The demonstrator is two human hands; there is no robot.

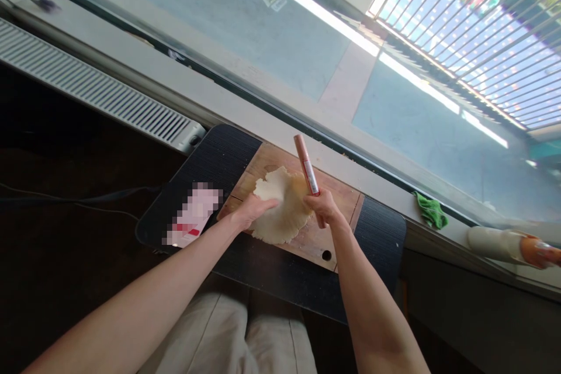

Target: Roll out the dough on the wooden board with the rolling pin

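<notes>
A thin, flat sheet of pale dough (284, 216) with ragged edges lies over a wooden cutting board (344, 201). My left hand (255, 209) grips the dough's left edge, thumb on top and fingers hidden below. In my right hand (323, 203) is a wooden rolling pin (307, 168) with a printed label, its far end tilted up and away from me. That hand is at the right edge of the dough; whether its fingertips also hold the dough, I cannot tell.
The board rests on a small black table (228, 155). A blurred-out pink and white item (197, 210) lies at its left. Beyond run a radiator (144, 111) and a window sill (372, 187) with a green cloth (430, 210) and a white bottle-like object (495, 243).
</notes>
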